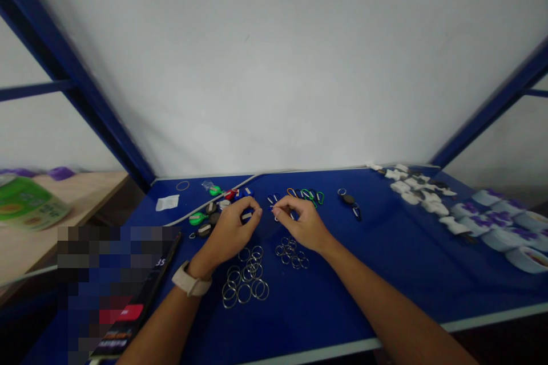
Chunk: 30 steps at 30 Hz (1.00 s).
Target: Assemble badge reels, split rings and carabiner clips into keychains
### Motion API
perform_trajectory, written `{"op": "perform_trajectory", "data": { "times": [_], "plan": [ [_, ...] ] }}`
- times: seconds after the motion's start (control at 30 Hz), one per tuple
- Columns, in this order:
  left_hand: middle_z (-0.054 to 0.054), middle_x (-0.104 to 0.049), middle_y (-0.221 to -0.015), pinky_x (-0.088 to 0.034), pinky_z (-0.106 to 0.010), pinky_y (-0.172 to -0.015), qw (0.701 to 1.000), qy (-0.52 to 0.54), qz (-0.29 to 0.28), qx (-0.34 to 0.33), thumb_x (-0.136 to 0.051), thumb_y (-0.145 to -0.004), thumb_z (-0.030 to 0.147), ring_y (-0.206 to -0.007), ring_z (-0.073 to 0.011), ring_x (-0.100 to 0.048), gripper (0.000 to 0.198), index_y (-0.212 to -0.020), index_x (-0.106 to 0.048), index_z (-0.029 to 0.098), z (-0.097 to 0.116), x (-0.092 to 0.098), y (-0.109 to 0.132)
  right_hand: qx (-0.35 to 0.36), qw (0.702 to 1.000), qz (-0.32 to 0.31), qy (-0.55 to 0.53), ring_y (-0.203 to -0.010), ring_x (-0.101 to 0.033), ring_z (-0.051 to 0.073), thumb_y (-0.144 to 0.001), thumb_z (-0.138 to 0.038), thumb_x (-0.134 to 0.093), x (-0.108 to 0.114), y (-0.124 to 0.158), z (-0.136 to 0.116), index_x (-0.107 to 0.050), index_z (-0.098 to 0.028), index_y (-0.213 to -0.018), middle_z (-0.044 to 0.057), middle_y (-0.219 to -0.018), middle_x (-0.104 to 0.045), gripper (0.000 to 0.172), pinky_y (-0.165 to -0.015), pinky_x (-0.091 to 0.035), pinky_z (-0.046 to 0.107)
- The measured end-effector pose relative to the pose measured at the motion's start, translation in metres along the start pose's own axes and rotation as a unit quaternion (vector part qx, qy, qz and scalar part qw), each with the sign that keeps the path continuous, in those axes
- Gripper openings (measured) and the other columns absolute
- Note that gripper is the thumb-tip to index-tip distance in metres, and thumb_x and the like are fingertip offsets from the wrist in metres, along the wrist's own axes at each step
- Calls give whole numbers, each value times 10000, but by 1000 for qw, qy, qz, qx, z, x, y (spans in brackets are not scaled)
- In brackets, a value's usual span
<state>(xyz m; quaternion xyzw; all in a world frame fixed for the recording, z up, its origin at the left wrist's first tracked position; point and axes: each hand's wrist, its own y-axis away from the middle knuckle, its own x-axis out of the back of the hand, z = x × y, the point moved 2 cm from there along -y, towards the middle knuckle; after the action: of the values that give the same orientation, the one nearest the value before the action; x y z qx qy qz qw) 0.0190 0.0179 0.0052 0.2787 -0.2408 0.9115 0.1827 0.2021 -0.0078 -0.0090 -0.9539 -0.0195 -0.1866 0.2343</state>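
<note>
My left hand [236, 227], with a pale watch strap at the wrist, has thumb and fingers curled into a pinch; what it holds, if anything, is too small to name. Beside it lie badge reels in green [197, 218], red [232, 194] and black. My right hand [302, 221] pinches a small shiny piece by the carabiners [306, 194], too small to make out. Below the hands, large metal split rings [244, 293] lie in a loose group, and smaller split rings [296, 262] lie to their right. A black reel [348, 199] joined to a ring and a carabiner lies farther right.
A phone [141, 296] leans at the left, with a cable [192, 214] running behind it. White connector-like pieces [428, 199] and white cups [526, 258] with purple pieces stand at the right. Blue frame posts [85, 85] rise at both sides before the wall.
</note>
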Motion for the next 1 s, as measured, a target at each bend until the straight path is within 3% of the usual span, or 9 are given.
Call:
{"op": "perform_trajectory", "data": {
  "times": [0.33,0.7,1.0],
  "plan": [
    [-21,-698,-923,-465,-290,-691,999,18,-25,-8,-604,-910,267,-731,-150,-591,116,-986,-663,202,-2,-3,1,4,1000,-6,14,-587,-494,113,-866,-222,-562,-3,0,-1,-620,-177,-747,-21,-640,-564,140,-564,-380,251],
    [-59,-693,-1052,-524,-314,-721,998,57,-39,-1,-658,-860,208,-788,-157,-619,314,-1173,-634,219,-16,-9,3,-20,999,-9,35,-605,-505,117,-875,-243,-557,-2,-1,4,-629,-179,-762,-16,-650,-581,149,-582,-391,252],
    [-52,-693,-1000,-524,-308,-711,999,33,-29,-12,-642,-863,207,-752,-147,-601,288,-1150,-653,210,-8,-6,3,-12,1000,13,12,-575,-481,118,-825,-226,-563,0,-2,2,-601,-185,-726,-25,-619,-541,113,-566,-386,254]
  ]
}}
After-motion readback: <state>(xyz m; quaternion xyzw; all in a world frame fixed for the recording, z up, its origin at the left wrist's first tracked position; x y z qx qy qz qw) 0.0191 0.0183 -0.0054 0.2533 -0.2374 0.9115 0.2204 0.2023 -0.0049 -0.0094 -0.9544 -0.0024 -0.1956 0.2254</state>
